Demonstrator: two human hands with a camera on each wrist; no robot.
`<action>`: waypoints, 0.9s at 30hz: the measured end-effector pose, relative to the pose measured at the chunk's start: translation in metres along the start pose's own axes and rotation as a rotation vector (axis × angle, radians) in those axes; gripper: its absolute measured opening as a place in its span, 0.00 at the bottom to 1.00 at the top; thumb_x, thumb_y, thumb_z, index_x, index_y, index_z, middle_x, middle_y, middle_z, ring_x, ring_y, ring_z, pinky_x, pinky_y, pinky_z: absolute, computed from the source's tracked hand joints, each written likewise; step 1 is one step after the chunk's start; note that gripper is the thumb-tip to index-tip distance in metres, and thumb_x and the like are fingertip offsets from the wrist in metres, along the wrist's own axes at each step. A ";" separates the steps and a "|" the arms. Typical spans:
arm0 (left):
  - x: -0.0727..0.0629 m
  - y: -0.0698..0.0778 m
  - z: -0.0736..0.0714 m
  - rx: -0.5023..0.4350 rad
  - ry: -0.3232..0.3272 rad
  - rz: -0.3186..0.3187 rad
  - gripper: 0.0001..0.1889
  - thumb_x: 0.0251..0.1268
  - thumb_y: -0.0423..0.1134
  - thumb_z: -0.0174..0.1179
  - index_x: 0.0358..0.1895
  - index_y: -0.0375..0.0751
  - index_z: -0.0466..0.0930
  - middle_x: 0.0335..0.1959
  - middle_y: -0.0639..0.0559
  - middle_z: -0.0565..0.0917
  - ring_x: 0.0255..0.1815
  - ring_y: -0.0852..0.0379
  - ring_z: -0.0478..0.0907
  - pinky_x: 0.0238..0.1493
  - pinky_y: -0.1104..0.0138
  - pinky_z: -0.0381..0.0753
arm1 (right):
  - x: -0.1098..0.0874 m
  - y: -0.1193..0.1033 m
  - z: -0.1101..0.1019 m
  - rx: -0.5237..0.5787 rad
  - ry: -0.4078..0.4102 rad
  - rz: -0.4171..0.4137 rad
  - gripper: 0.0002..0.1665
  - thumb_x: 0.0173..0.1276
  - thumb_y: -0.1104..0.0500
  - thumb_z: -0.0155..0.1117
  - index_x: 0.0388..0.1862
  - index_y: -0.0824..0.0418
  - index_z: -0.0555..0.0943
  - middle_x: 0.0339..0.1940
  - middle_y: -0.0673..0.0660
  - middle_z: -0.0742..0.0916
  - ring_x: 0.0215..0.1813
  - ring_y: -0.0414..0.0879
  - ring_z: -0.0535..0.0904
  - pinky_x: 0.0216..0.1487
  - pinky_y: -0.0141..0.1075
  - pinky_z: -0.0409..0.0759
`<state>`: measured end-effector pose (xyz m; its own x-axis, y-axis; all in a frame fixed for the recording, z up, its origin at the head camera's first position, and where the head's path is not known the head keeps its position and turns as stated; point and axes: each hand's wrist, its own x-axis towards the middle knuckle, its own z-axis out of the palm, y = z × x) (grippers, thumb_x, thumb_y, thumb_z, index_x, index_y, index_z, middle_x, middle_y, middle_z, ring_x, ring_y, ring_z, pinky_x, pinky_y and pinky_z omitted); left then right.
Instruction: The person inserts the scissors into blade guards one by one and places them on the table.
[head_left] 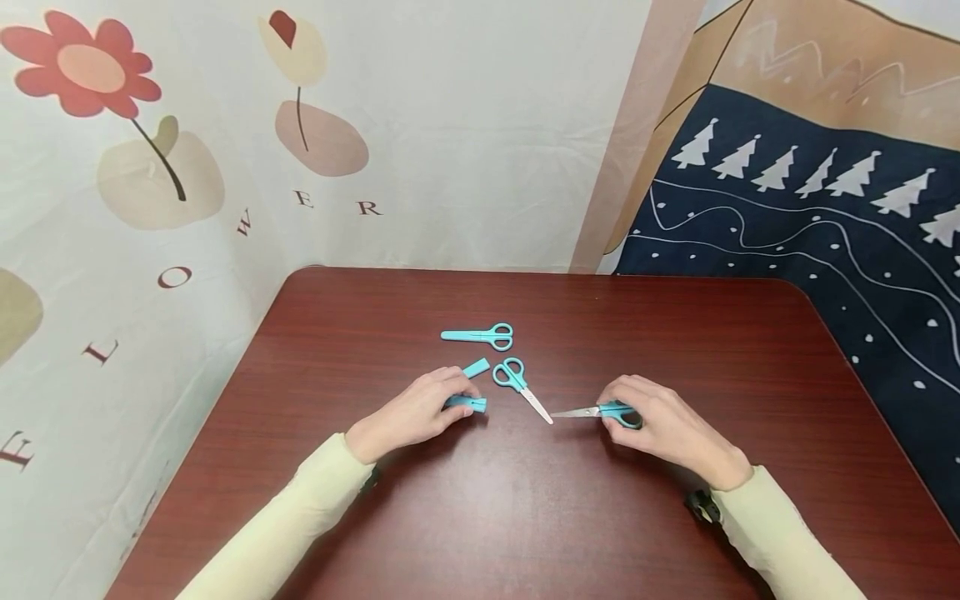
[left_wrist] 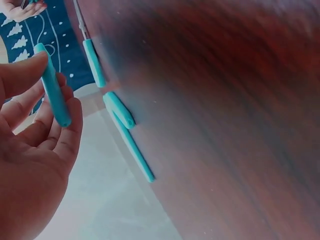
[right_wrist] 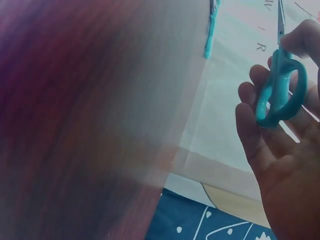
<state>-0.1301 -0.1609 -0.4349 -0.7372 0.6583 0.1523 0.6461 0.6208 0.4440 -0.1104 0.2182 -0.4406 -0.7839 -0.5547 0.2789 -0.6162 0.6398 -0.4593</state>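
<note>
Between thumb and fingers my left hand (head_left: 427, 406) pinches a turquoise scissors sheath (left_wrist: 55, 90), its end pointing right in the head view. My right hand (head_left: 667, 421) grips turquoise-handled scissors (right_wrist: 281, 87) by the finger loops. Their bare metal blades (head_left: 576, 412) look closed and point left, toward the sheath. Between the hands lies a second pair of scissors (head_left: 517, 385), unsheathed, its tip toward me and close to the held blades' tip. Just beyond my left fingers, a loose turquoise sheath (head_left: 477, 367) rests on the table, partly hidden by that hand.
Farther back on the table (head_left: 487, 500) lies a third pair of scissors (head_left: 501, 336) with its sheath on, handle to the right. Printed cloth (head_left: 465, 167) hangs behind the table's far edge, and dark blue cloth (head_left: 795, 225) hangs at the right.
</note>
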 end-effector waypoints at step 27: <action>0.001 0.026 -0.001 -0.078 0.249 0.040 0.10 0.61 0.36 0.70 0.46 0.48 0.87 0.41 0.58 0.83 0.38 0.64 0.77 0.39 0.70 0.78 | 0.021 -0.023 0.000 0.081 0.016 -0.019 0.13 0.63 0.54 0.72 0.45 0.42 0.80 0.38 0.35 0.81 0.34 0.32 0.76 0.35 0.26 0.79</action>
<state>-0.1146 -0.1446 -0.4221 -0.7434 0.5509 0.3794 0.6658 0.5550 0.4986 -0.1123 0.1920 -0.4243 -0.7739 -0.5569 0.3016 -0.6230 0.5840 -0.5204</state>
